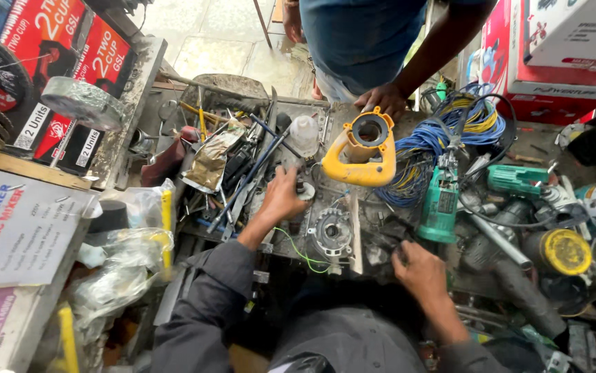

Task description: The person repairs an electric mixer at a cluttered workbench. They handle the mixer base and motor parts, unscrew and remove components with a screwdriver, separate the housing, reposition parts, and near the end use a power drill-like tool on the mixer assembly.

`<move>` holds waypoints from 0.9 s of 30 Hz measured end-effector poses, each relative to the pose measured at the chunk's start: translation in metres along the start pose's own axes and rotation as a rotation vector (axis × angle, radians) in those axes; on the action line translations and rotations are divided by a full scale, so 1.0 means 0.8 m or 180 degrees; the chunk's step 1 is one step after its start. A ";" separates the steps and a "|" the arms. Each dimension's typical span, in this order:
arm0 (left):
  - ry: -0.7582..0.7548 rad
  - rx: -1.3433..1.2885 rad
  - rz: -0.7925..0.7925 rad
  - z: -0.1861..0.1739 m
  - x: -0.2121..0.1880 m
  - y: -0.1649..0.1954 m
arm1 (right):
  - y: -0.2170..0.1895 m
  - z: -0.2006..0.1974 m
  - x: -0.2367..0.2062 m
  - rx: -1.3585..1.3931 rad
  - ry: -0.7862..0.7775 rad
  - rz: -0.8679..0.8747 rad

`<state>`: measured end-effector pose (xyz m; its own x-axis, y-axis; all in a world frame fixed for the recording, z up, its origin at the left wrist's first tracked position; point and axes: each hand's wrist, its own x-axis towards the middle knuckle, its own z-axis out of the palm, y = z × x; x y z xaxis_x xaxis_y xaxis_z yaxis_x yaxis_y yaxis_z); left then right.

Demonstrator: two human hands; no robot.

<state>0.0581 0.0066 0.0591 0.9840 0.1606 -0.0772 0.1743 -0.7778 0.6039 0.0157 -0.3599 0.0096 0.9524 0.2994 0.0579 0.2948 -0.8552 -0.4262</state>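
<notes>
Your right hand sits closest to you, low on the bench, knuckles up and fingers curled over the dark, greasy clutter at its front edge; you can't tell from here whether it grips anything. Your left hand reaches further in, fingers pinched round a small round metal part, with the thumb side toward the tool pile. Just below and right of that hand lies a grey round motor plate, close to it but not touching, with a thin green wire trailing from under your wrist toward it. Beyond the small part rests a yellow tool housing, and another person's hand presses on the bench just behind it. Left of your left hand, screwdrivers and bars crowd right up to your fingers. Right of the housing, a blue and yellow wire bundle and a green power tool close off that side. Room is tight: the only open patch lies between your two hands, around the motor plate.
</notes>
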 end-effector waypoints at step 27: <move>0.0915 -0.0558 0.1307 -0.160 0.090 0.240 | -0.057 0.016 0.271 0.2678 0.0431 0.0859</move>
<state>0.1576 -0.0529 0.2710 0.9158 0.0434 0.3992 -0.2562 -0.7024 0.6641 0.2077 -0.2507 0.0304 0.9978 0.0348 -0.0566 -0.0447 -0.2799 -0.9590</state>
